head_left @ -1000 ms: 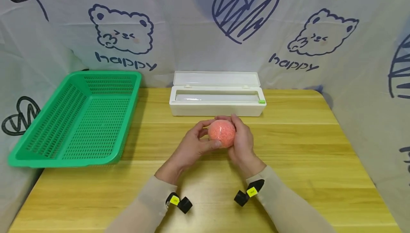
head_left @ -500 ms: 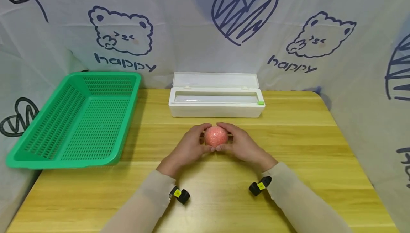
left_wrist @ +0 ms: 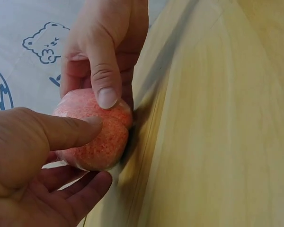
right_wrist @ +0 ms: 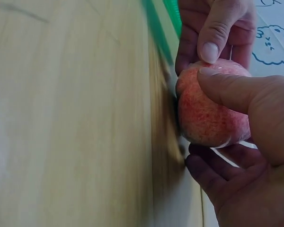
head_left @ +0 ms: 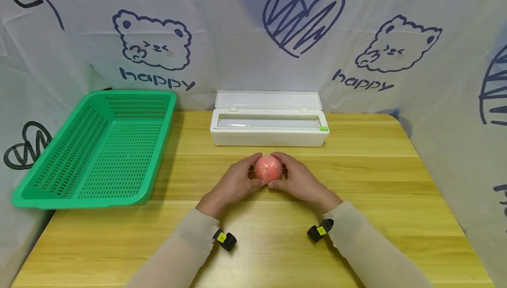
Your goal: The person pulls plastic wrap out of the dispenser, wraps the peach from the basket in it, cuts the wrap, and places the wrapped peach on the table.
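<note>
A pinkish-red peach (head_left: pixel 268 169) with a cleft down its side sits between both hands at the middle of the table, close over the wood. Shiny clear film covers its skin, plain in the right wrist view on the peach (right_wrist: pixel 210 111). My left hand (head_left: pixel 236 179) grips it from the left, thumb on the near side and fingers curled behind. From the right, my right hand (head_left: pixel 303 180) holds it the same way. In the left wrist view both thumbs press on the peach (left_wrist: pixel 97 146), their tips nearly meeting.
Behind the hands stands a long white cling-film dispenser box (head_left: pixel 269 138) with its lid raised and a green slider at the right end. A green plastic basket (head_left: pixel 115 202) stands at the left of the wooden table (head_left: pixel 376 191). A printed cloth (head_left: pixel 237 37) hangs behind.
The peach has come down toward the table from its raised hold. My right hand has shifted from cupping it to gripping its right side. Over the last half second the hands barely move.
</note>
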The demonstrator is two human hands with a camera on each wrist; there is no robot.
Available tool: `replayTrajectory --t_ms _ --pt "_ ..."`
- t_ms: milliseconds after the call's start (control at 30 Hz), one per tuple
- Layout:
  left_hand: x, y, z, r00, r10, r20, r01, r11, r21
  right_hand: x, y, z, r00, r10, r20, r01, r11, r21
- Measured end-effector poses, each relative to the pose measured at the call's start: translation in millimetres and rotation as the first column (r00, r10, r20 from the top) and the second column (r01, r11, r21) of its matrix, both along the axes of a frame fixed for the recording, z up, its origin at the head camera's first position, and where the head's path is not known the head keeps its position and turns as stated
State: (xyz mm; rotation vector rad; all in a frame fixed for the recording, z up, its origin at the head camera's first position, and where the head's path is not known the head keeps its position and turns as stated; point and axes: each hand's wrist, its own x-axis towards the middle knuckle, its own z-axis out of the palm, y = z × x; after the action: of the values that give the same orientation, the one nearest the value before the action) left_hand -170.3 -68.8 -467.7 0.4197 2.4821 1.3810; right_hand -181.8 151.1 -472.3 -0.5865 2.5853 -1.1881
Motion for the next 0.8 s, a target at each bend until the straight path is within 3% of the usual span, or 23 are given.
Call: replayTrajectory --t_ms 200,533,800 --pt "0.2 -2.6 -1.5 0.999 -0.033 -0.017 0.033 0.999 -0.008 2.4 -1.2 -1.2 1.0 -0.005 -0.021 0.005 1.0 0.022" --pt "1.1 -3.9 -5.6 0.999 -0.031 0.026 0.029 0.998 0.06 5.7 -0.7 -2.7 0.999 -0.003 -0.047 0.006 0.998 0.057" --pt "1.5 -4.9 -4.5 0.999 -0.054 0.006 0.053 0.996 0.066 6.7 0.5 -1.2 0.999 0.001 -0.042 0.001 0.999 0.05"
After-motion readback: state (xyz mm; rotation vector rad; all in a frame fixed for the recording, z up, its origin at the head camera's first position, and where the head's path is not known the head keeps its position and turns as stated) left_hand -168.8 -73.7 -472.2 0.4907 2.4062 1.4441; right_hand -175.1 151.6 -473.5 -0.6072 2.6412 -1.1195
